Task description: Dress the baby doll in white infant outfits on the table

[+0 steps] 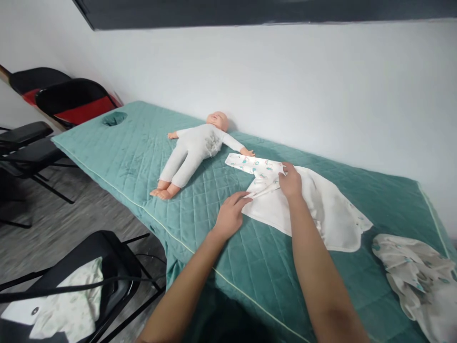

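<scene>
A white baby shirt (267, 209) with a small printed pattern lies spread on the green quilted bed cover (200, 209), its patterned sleeve stretched to the left. My left hand (231, 216) pinches the near left edge of the shirt between thumb and fingers. Further up, my right hand (291, 182) is closed on the cloth near the base of that sleeve; its fingertips are partly hidden. Beyond the sleeve's end lies a baby doll (200, 145) on its back, with a white cloth body and bare head, hands and feet. One doll hand lies close to the sleeve.
A crumpled patterned cloth (417, 281) lies at the bed's right end. A black folding chair (117, 257) at the lower left holds another printed cloth (76, 295). More chairs (76, 97) stand beyond the far left end, near the bed's face hole (114, 118). A white wall (285, 85) runs behind.
</scene>
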A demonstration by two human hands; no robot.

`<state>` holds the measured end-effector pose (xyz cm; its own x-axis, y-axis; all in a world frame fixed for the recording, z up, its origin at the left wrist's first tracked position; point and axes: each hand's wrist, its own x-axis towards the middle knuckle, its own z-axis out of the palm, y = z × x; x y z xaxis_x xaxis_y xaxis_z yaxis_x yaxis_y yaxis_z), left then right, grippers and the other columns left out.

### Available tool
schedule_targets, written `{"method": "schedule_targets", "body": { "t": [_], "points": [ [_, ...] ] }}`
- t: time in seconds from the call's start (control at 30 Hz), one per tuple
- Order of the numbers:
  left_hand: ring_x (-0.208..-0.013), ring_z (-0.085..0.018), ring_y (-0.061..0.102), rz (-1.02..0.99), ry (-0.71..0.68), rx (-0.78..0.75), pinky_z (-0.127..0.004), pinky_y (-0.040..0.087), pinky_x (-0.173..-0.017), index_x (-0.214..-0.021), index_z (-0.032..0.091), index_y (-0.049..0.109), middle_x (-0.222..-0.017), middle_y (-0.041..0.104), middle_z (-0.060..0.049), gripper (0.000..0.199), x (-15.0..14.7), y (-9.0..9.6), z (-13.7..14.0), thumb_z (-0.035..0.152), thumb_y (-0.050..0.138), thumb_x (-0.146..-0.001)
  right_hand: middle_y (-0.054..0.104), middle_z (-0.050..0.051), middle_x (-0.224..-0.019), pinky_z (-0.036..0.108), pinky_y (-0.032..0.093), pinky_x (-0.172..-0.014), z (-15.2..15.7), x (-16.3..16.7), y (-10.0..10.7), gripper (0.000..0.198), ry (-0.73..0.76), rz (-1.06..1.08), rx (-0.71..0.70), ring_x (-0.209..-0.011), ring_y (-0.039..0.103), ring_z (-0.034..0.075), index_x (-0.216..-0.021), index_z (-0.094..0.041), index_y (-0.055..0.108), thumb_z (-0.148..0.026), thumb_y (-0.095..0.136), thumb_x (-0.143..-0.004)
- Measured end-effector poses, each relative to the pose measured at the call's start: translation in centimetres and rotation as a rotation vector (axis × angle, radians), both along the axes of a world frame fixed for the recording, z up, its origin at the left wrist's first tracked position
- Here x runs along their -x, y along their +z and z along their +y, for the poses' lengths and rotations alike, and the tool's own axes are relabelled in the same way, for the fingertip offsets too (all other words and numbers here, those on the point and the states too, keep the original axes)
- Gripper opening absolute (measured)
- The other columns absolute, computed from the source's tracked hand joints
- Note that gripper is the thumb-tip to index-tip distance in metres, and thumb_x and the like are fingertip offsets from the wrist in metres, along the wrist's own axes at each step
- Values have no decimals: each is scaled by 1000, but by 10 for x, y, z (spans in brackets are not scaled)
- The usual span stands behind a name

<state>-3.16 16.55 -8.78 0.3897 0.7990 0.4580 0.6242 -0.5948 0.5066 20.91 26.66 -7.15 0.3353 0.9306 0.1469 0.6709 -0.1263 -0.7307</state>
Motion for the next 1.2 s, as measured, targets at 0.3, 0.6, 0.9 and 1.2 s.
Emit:
{"method": "schedule_targets", "body": {
  "t": [0.3,0.6,0.9,1.2],
  "points": [
    [-120,-21,61,-103,18,97,-40,52,-102,-122,23,64,-131,64,-7,51,1,-1,4,0,41,-83,71,10,-115,44,48,-98,2,-6,0,44,1,43,21,-105,65,28,-126,-21,62,-27,57,-83],
    [-109,-20,67,-210,46,126,-38,54,-96,-109,21,69,-116,72,-7,26,-2,6,7,17,48,-95,69,9,-102,36,54,-73,-4,-25,3,61,102,277,156,-74,64,21,-129,-19,62,-34,73,-71],
    [-103,-21,65,6,-98,-129,-38,53,-90,-105,20,67,-112,71,-8,19,-4,6,2,18,53,-92,64,1,-76,24,42,-45,2,-12,4,46,-45,494,69,-53,53,12,-119,-18,66,-32,62,-75],
    [-101,-24,63,380,-221,-125,-38,50,-85,-115,22,66,-109,70,-9,28,-24,15,1,33,47,-98,62,1,-77,34,49,-72,1,-12,0,44,-87,344,-52,-69,56,18,-109,-18,69,-48,65,-76]
  ]
}}
